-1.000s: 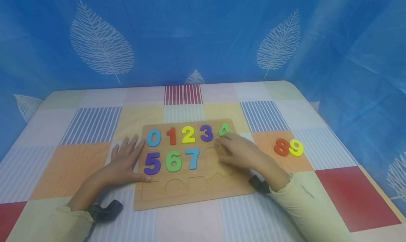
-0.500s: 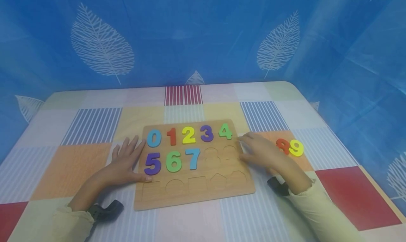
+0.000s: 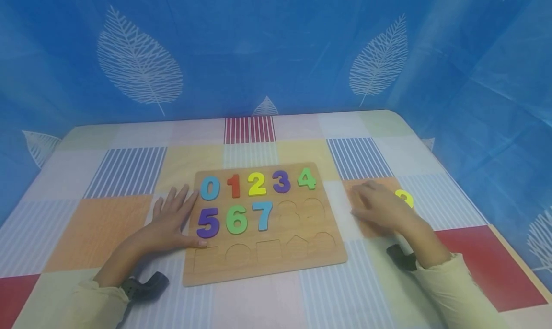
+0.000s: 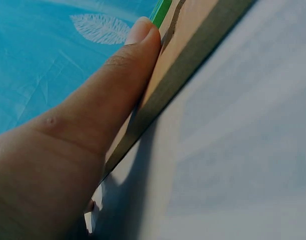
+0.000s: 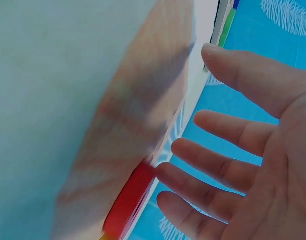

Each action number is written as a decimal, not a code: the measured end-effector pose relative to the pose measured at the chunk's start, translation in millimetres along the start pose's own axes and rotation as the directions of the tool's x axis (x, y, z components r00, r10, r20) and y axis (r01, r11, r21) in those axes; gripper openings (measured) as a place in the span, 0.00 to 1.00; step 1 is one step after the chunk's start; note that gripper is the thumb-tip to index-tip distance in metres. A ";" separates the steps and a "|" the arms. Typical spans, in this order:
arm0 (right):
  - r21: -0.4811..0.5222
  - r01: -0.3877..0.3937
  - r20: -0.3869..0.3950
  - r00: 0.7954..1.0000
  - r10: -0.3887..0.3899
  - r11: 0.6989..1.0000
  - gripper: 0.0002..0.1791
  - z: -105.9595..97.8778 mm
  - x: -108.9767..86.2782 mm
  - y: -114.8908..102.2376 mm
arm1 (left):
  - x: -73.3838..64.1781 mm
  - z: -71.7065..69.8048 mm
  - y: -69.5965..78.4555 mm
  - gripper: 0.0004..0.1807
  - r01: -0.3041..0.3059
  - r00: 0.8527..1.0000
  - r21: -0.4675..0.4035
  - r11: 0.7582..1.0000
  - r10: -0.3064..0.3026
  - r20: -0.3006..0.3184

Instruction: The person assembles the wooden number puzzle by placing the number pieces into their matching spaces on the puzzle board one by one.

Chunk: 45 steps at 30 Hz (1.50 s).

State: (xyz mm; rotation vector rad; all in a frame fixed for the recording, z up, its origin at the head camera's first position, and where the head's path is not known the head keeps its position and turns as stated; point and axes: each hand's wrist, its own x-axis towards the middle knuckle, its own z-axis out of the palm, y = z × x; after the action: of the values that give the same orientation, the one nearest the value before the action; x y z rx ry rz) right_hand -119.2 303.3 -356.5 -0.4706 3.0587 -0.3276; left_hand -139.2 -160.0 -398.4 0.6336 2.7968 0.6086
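Observation:
The wooden number board (image 3: 276,267) lies on the table, with the numbers 0 to 7 in its two upper rows. My left hand (image 3: 166,225) rests on the board's left edge, fingers spread. In the left wrist view the thumb (image 4: 120,75) lies on the board's edge. My right hand (image 3: 384,205) hovers at the right of the board, over the red number 8 (image 5: 130,197), which it hides in the head view. In the right wrist view its fingers are extended and hold nothing. The yellow number 9 (image 3: 404,197) lies just beyond that hand.
A patchwork-print tablecloth (image 3: 267,300) covers the table. Blue leaf-patterned sheeting (image 3: 258,46) hangs behind and to the sides. Outlined recesses show in the board's lower row and at the right of its middle row.
My right hand has moved right, off the board and away from the green number 4, to above the red number 8. The left hand has stayed in place.

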 end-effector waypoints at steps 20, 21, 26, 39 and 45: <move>0.024 -0.120 0.015 0.993 0.120 0.993 0.32 -9.8 -20.1 35.3 | 1.0 1.2 0.4 0.64 -0.006 1.000 -0.001 1.000 0.006 -0.007; 0.022 -0.123 0.013 0.992 0.123 0.992 0.32 -10.3 -20.4 36.4 | 0.8 1.2 0.4 0.64 -0.007 1.000 -0.001 1.000 0.007 -0.007; 0.024 -0.140 0.010 0.990 0.140 0.990 0.30 -13.6 -22.6 40.0 | -0.2 0.8 0.6 0.64 -0.008 1.000 -0.010 1.000 0.008 0.000; 0.033 -0.295 0.135 0.948 0.289 0.955 0.34 -16.0 -23.8 42.0 | -0.4 0.0 1.4 0.64 0.001 1.000 -0.004 1.000 -0.001 0.002; 0.030 -0.305 0.131 0.945 0.298 0.952 0.34 -14.8 -23.3 43.1 | -0.6 0.1 1.3 0.63 0.000 1.000 0.000 1.000 0.000 0.000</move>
State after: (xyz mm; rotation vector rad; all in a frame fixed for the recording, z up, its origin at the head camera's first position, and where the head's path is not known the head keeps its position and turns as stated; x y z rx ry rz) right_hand -110.5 353.4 -351.2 -0.0148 2.9294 -0.3448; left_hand -138.2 -159.2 -397.8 0.6335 2.7974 0.6082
